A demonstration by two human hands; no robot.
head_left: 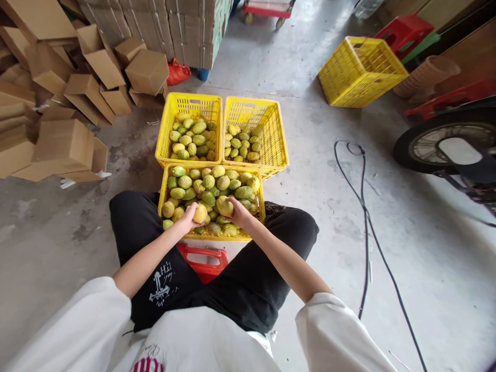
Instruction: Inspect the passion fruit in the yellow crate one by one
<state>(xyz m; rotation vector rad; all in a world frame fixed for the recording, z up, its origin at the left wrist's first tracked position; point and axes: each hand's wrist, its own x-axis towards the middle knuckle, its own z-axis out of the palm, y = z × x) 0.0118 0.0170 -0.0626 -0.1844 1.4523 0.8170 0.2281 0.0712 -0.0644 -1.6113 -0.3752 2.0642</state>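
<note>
1. From my remote seat I see the left hand closed around a yellowish fruit, fingers wrapped under it, lifted just above the heap
2. The right hand is curled on a second, yellow-green fruit, held just beside the first; both sit at the 6 o'clock edge of the near crate
3. The near crate is yellow plastic, standing between the knees and heaped almost to the rim with green and yellow fruits
4. Touching it at 12 o'clock are two more yellow crates side by side: the far-left crate about half filled, the far-right crate holding a thin layer that leaves much of its floor bare
5. My judgement: the sorting is at an early to middle stage; some fruit already lies in both far crates, yet the bulk remains in the near one
6. A red stool shows under the seated person at 6 o'clock
7. Loose cardboard boxes are piled at 10 o'clock; a spare yellow crate lies tilted at 2 o'clock; a black cable runs across the concrete at 3 o'clock, beside a wheel
</note>
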